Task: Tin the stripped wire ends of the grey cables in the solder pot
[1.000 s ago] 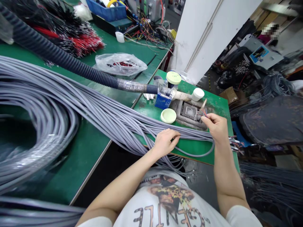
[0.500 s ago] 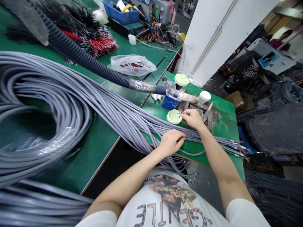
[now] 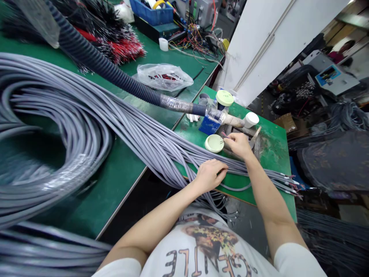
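My right hand is pinched shut on several thin wires, some dark and some reddish. Their tips point left, at the right rim of a small pale green dish. Below the dish, my left hand lies across a thick bundle of grey cables, its fingers curled round some of them. The bundle runs right under both hands, and stripped ends with reddish wires stick out past the small green table. My fingers partly hide where the pinched wires join their cable.
A ribbed extraction hose ends at a blue box beyond the dish. A white cup, a jar with a yellowish lid and a plastic bag stand around. A large cable coil fills the left bench.
The wires in my right hand have shifted slightly and their tips now lie nearer the dish's right rim. My left hand stays on the cables. The view has moved a little.
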The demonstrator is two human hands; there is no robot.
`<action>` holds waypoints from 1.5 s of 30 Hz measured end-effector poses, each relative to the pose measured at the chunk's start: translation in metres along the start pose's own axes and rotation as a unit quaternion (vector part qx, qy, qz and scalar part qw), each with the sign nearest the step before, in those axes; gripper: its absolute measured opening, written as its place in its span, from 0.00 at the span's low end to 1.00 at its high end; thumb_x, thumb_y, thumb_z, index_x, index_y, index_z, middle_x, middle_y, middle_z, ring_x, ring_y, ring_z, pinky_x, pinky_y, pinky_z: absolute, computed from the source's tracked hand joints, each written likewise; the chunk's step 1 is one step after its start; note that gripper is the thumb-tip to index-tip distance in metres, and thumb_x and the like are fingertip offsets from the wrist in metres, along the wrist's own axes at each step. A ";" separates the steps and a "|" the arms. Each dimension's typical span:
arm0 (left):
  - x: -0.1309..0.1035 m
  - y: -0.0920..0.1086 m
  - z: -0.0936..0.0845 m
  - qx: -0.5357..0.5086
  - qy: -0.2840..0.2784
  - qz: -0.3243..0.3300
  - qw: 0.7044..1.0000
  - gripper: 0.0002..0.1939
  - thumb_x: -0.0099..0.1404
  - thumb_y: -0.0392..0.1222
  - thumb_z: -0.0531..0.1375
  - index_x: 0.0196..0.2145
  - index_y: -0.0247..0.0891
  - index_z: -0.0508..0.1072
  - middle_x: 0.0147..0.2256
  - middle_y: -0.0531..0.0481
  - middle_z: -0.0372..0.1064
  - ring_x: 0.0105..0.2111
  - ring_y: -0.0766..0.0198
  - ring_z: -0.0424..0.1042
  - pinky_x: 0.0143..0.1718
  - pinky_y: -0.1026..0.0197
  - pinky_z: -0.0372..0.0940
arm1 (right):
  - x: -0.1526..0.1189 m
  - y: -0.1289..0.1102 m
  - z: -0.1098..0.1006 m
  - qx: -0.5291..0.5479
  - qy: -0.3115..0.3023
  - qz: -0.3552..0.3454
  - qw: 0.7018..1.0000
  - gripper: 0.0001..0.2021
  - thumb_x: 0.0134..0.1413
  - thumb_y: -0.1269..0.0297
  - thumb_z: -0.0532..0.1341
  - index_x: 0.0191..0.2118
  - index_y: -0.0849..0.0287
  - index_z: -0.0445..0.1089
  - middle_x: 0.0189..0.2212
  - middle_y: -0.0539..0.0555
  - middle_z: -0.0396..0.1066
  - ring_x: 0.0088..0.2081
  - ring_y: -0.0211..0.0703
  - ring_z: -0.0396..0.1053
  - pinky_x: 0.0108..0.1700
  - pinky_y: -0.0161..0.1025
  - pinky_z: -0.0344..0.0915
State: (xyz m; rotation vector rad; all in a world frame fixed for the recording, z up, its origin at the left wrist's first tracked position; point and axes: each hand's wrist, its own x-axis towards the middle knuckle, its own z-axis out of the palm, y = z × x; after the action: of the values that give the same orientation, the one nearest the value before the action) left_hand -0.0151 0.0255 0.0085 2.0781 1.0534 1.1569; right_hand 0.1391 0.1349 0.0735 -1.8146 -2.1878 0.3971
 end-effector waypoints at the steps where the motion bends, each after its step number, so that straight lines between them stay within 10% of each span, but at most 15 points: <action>1: 0.000 0.000 0.000 -0.001 0.000 0.001 1.000 0.07 0.66 0.38 0.55 0.36 0.39 0.74 0.32 0.51 0.75 0.31 0.64 0.69 0.35 0.61 0.61 | -0.002 0.008 -0.007 0.005 0.021 0.004 1.000 0.14 0.50 0.57 0.58 0.25 0.60 0.74 0.19 0.50 0.67 0.24 0.38 0.60 0.27 0.35 0.50; 6: 0.000 0.000 0.000 -0.011 0.001 0.003 1.000 0.07 0.66 0.38 0.55 0.35 0.39 0.74 0.31 0.50 0.75 0.31 0.64 0.69 0.35 0.61 0.61 | -0.007 0.068 -0.032 -0.003 0.124 0.103 0.987 0.15 0.47 0.55 0.59 0.22 0.62 0.72 0.16 0.48 0.62 0.22 0.37 0.58 0.26 0.35 0.50; 14: 0.001 0.002 -0.002 -0.020 -0.010 -0.007 1.000 0.08 0.66 0.38 0.54 0.35 0.40 0.74 0.31 0.49 0.75 0.31 0.64 0.69 0.36 0.61 0.61 | 0.002 0.122 -0.014 -0.032 0.129 0.178 0.975 0.14 0.44 0.56 0.60 0.18 0.61 0.70 0.15 0.49 0.63 0.22 0.38 0.59 0.27 0.36 0.52; 30: 0.001 0.002 -0.002 -0.024 -0.012 -0.010 1.000 0.08 0.66 0.38 0.54 0.36 0.39 0.74 0.32 0.49 0.76 0.32 0.63 0.70 0.36 0.60 0.62 | 0.006 0.127 -0.003 -0.048 0.107 0.197 0.973 0.11 0.42 0.59 0.61 0.17 0.60 0.70 0.16 0.51 0.65 0.23 0.40 0.61 0.28 0.37 0.52; 38: 0.001 0.002 -0.002 -0.106 0.003 -0.049 0.993 0.07 0.64 0.38 0.57 0.34 0.39 0.76 0.31 0.49 0.75 0.31 0.63 0.69 0.37 0.59 0.62 | -0.022 0.080 -0.036 0.017 0.153 0.135 0.979 0.15 0.48 0.55 0.59 0.21 0.61 0.69 0.16 0.47 0.58 0.22 0.36 0.56 0.26 0.34 0.51; 41: 0.008 0.009 -0.001 -0.296 0.055 -0.174 0.938 0.07 0.61 0.42 0.61 0.34 0.37 0.77 0.29 0.49 0.75 0.29 0.65 0.70 0.34 0.61 0.63 | -0.046 0.042 -0.047 0.116 0.187 0.077 0.972 0.15 0.49 0.54 0.60 0.22 0.61 0.68 0.16 0.46 0.57 0.21 0.34 0.54 0.25 0.34 0.52; 45: 0.028 0.027 0.009 -0.577 0.080 -0.297 0.757 0.14 0.56 0.43 0.66 0.39 0.36 0.77 0.30 0.50 0.75 0.29 0.68 0.71 0.30 0.66 0.63 | -0.076 -0.006 -0.048 0.195 0.212 0.045 0.957 0.13 0.51 0.57 0.61 0.23 0.60 0.68 0.16 0.45 0.56 0.20 0.33 0.53 0.23 0.33 0.50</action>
State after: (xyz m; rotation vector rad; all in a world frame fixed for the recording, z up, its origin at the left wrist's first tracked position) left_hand 0.0125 0.0326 0.0369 0.6097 0.6536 1.1654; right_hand 0.1652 0.0611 0.1174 -1.6036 -1.6127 0.3835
